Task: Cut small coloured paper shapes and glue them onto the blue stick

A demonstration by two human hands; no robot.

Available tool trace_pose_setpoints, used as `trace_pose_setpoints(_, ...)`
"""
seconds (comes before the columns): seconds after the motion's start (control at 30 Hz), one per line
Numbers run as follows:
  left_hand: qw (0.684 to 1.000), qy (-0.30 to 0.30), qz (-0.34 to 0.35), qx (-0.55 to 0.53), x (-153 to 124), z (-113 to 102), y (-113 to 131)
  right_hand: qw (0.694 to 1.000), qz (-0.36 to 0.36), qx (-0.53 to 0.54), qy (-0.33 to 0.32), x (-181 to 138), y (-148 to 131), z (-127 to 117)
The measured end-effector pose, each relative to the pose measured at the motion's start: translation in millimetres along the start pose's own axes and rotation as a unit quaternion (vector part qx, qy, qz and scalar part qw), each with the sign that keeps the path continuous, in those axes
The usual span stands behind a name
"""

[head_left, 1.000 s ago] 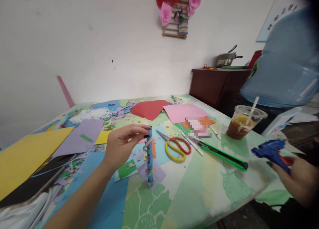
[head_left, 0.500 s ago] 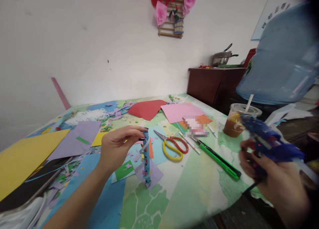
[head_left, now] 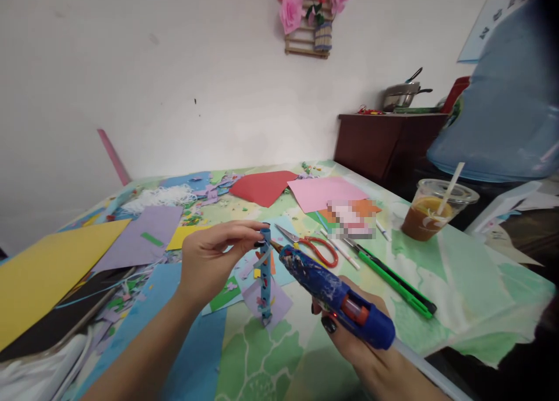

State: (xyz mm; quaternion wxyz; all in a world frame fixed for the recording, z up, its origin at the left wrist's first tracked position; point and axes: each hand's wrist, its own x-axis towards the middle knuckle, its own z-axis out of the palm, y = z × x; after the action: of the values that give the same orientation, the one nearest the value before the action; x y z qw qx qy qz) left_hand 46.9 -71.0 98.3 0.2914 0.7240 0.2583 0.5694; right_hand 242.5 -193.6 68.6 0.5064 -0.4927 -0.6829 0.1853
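Observation:
My left hand [head_left: 216, 252] pinches the top of a slim blue paper tube [head_left: 265, 281], which stands upright on a small purple paper square [head_left: 282, 305]. Small coloured bits dot the tube, and a thin pale strip [head_left: 262, 260] curls off near its top. In my right hand [head_left: 349, 331] is a blue hot glue gun [head_left: 332, 290], its worn nozzle pointing at the tube's upper end. Whether the nozzle touches the tube I cannot tell. A glue stick [head_left: 430, 369] sticks out of the gun's back. Behind the gun lie scissors [head_left: 321, 251], partly covered by it.
A green utility knife [head_left: 395, 281] and white pens lie right of the scissors. Farther right stands a cup of drink [head_left: 430, 215] with a straw. Red paper [head_left: 264, 187], pink paper [head_left: 325, 192] and yellow paper [head_left: 56, 273] lie about, with scraps and white shreds [head_left: 159, 200] at the back left.
My right hand has brought the glue gun from beside the cup leftward to the top of the tube. My left hand still holds the tube in place. The view has shifted slightly.

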Motion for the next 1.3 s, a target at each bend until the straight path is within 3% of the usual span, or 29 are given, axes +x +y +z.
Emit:
trace_pose_setpoints(0.13,1.0,0.007,-0.013,-0.019,-0.4,0.6,0.0,0.999,-0.003,-0.013,0.048,-2.1,-0.8,5.2)
trace_pose_setpoints(0.4,1.0,0.007,-0.012,-0.012,-0.6,0.2,1.0,1.0,-0.008,-0.026,0.004,3.9,-1.4,0.6)
trace_pose_setpoints(0.6,1.0,0.007,-0.013,-0.008,-1.6,0.5,0.7,0.999,-0.001,-0.021,0.045,-0.6,-0.2,6.9)
trace_pose_setpoints(1.1,1.0,0.007,-0.012,-0.01,-1.2,0.3,0.6,0.995,-0.025,-0.076,0.058,0.3,1.4,7.5)
trace_pose_setpoints(1.3,1.0,0.006,-0.012,-0.011,-1.2,0.6,0.6,0.996,-0.028,-0.081,0.023,5.2,0.2,7.0)
